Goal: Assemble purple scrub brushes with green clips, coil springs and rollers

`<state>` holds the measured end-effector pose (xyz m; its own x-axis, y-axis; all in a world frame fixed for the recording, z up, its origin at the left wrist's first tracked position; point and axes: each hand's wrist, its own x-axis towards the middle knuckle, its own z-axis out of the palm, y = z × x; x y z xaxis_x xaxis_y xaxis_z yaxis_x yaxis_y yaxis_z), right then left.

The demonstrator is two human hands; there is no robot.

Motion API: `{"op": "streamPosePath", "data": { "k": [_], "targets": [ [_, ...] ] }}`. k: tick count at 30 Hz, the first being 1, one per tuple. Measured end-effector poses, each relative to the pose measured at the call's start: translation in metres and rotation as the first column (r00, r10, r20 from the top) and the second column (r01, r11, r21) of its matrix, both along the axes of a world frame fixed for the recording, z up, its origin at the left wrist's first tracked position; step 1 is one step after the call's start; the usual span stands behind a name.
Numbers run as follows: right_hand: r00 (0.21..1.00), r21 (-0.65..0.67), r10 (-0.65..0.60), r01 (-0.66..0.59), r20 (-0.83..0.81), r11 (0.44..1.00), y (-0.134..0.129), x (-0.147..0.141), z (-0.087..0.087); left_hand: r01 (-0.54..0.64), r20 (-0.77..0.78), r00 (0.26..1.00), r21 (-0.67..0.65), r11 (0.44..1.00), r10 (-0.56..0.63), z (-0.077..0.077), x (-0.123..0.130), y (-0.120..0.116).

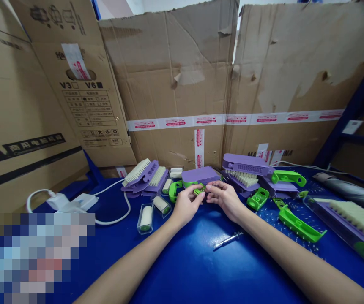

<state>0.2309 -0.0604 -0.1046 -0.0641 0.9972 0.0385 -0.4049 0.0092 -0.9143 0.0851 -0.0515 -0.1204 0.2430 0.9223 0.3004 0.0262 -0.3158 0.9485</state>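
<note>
Just below the frame's centre, the left hand [185, 205] pinches a small bright-green piece [198, 191], perhaps curved, though mostly hidden; the right hand [227, 201] bunches its fingers beside it, grip impossible to tell.

Light: cool, moderate, brightest to my eye above the cardboard panels [175, 93]. Glare: one pale patch, middle of the blue tabletop [194, 270]. Shade: upper right corner, dark. Edges: stretched, slanting. Small print: soft. Lower left: coarse pixelated block [45, 257].
</note>
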Motion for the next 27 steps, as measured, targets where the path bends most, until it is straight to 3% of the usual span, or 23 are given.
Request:
{"op": "streamPosePath", "data": {
  "k": [5, 14, 21, 27],
  "targets": [
    [1.0, 0.015, 0.003, -0.003, 0.009, 1.0, 0.0013, 0.0002, -0.0006, 0.026, 0.018, 1.0, 0.015, 1.0, -0.026, 0.0018, 0.0013, -0.0023],
    [0.992, 0.086, 0.058, -0.067, 0.108, 0.994, -0.0048, -0.0051, -0.0012, -0.054, -0.014, 0.998, 0.062, 0.997, 0.055, -0.0006, 0.0002, -0.0004],
    [0.976, 0.174, -0.06, 0.023, 0.208, 0.984, -0.0037, -0.0074, -0.001, -0.099, 0.021, 0.995, 0.097, 0.99, 0.098, -0.001, 0.0001, 0.0009],
    [0.879, 0.346, -0.242, 0.095, 0.411, 0.933, -0.0013, -0.0034, 0.0018, -0.058, 0.077, 0.996, 0.048, 0.997, 0.054, -0.0027, 0.0001, 0.0026]
  ]
}}
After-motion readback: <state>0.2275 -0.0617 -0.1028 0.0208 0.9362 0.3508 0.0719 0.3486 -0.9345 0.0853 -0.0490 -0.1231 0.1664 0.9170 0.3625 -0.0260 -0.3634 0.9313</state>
